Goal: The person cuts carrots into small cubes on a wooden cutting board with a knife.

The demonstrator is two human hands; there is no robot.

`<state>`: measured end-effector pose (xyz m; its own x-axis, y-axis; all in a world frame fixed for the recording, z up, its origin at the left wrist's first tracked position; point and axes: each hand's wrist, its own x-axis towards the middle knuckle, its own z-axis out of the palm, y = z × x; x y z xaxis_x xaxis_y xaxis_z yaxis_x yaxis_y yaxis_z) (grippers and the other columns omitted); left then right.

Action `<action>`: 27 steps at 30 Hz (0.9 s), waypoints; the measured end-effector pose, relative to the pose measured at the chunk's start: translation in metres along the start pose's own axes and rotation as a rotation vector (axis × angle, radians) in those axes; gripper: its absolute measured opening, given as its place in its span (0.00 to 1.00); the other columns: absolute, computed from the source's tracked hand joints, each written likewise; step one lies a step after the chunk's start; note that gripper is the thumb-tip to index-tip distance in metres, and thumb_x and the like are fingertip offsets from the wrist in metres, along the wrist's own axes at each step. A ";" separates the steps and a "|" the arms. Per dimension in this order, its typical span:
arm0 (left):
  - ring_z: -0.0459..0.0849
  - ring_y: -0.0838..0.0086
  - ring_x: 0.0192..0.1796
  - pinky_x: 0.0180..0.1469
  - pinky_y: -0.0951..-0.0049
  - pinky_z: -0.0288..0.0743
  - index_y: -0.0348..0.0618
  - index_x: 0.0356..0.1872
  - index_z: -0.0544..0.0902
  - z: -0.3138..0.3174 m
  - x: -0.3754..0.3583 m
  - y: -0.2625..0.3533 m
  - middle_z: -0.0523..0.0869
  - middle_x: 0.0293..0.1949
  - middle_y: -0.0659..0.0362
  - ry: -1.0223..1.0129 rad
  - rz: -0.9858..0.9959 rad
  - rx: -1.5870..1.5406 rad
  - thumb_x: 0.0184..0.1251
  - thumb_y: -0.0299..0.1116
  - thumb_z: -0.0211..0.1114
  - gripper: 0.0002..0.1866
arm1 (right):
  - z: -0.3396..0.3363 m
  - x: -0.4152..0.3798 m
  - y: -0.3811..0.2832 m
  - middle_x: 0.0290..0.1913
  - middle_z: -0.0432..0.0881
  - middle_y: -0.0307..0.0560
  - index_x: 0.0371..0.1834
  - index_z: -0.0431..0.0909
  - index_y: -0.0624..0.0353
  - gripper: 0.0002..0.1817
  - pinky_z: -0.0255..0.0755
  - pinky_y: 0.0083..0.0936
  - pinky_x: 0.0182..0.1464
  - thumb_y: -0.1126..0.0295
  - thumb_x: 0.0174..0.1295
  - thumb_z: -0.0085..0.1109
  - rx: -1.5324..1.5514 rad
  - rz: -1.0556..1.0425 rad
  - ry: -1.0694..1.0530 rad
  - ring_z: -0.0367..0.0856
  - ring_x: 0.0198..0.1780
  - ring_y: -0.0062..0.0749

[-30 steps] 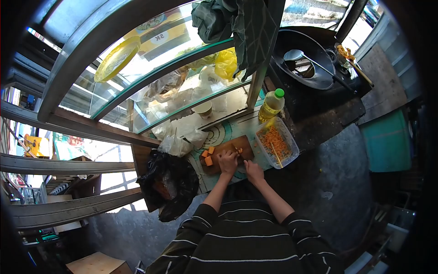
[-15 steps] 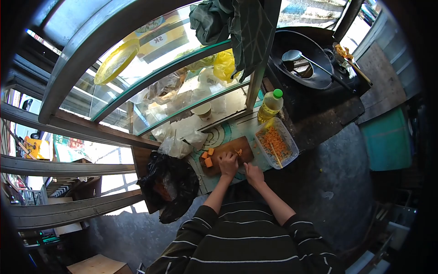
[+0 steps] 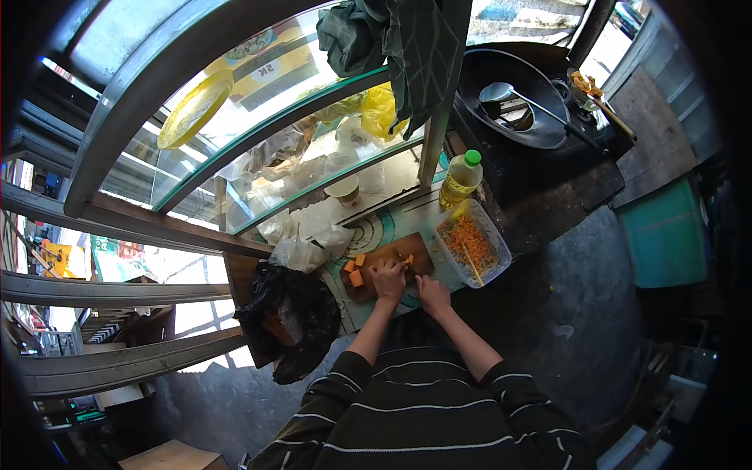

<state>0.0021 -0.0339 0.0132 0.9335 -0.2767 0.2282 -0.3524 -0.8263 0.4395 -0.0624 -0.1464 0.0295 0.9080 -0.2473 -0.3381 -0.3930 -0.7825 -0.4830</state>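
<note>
On a brown wooden cutting board (image 3: 377, 291), several orange carrot chunks (image 3: 356, 278) lie at the left side. My left hand (image 3: 388, 280) is on the board with bent fingers, holding down a carrot piece mostly hidden beneath them. Small orange cut bits (image 3: 409, 259) show just past its fingertips. My right hand (image 3: 433, 295) is closed in a fist at the board's near right edge, around a knife whose blade hardly shows beside the left fingers. To the right, a clear plastic container (image 3: 499, 243) holds finely chopped orange bits (image 3: 468, 241) and a light-coloured stick (image 3: 473, 264).
An oil bottle with a green cap (image 3: 460, 182) stands behind the container. Further right, a wok (image 3: 540, 139) with a ladle (image 3: 497, 92) sits on the stove. A black plastic bag (image 3: 301, 301) lies left of the board. Behind it rises a glass display case (image 3: 313, 192).
The whole view has shifted slightly. Both hands stay at the board, with only small movement of the fingers.
</note>
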 end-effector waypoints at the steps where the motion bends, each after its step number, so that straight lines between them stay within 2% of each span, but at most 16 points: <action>1: 0.74 0.69 0.38 0.42 0.64 0.59 0.48 0.25 0.84 -0.001 0.004 0.000 0.79 0.27 0.63 -0.008 -0.021 0.016 0.45 0.33 0.66 0.04 | 0.000 0.004 -0.002 0.26 0.78 0.62 0.29 0.74 0.60 0.23 0.72 0.49 0.34 0.53 0.66 0.36 0.023 -0.010 0.026 0.78 0.31 0.58; 7: 0.73 0.68 0.39 0.43 0.64 0.60 0.48 0.23 0.84 0.001 0.003 -0.004 0.79 0.27 0.63 -0.006 -0.021 0.026 0.45 0.33 0.66 0.03 | -0.005 -0.014 0.002 0.26 0.77 0.64 0.31 0.74 0.62 0.25 0.70 0.50 0.35 0.52 0.66 0.33 0.047 -0.004 -0.022 0.77 0.32 0.60; 16: 0.73 0.67 0.40 0.43 0.63 0.58 0.49 0.24 0.84 0.001 0.000 0.001 0.78 0.29 0.63 0.039 -0.006 0.047 0.44 0.32 0.66 0.04 | -0.002 0.005 -0.003 0.27 0.77 0.64 0.31 0.74 0.63 0.25 0.70 0.50 0.36 0.52 0.66 0.34 0.086 0.009 -0.014 0.76 0.34 0.61; 23: 0.74 0.67 0.41 0.45 0.63 0.59 0.49 0.25 0.84 0.008 -0.004 -0.008 0.79 0.30 0.63 -0.021 -0.049 0.027 0.43 0.32 0.66 0.05 | -0.005 -0.018 0.000 0.28 0.78 0.64 0.30 0.75 0.63 0.26 0.70 0.50 0.36 0.52 0.66 0.33 0.103 0.027 -0.052 0.76 0.34 0.60; 27: 0.73 0.67 0.42 0.45 0.62 0.59 0.48 0.24 0.83 0.008 -0.002 -0.005 0.78 0.31 0.62 0.006 -0.043 0.006 0.44 0.32 0.65 0.04 | -0.004 0.001 -0.002 0.29 0.78 0.64 0.31 0.75 0.62 0.26 0.70 0.50 0.37 0.51 0.66 0.33 0.030 0.037 -0.053 0.77 0.35 0.59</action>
<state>0.0024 -0.0329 0.0033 0.9473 -0.2376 0.2147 -0.3113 -0.8404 0.4436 -0.0597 -0.1474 0.0333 0.8844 -0.2444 -0.3976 -0.4307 -0.7556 -0.4936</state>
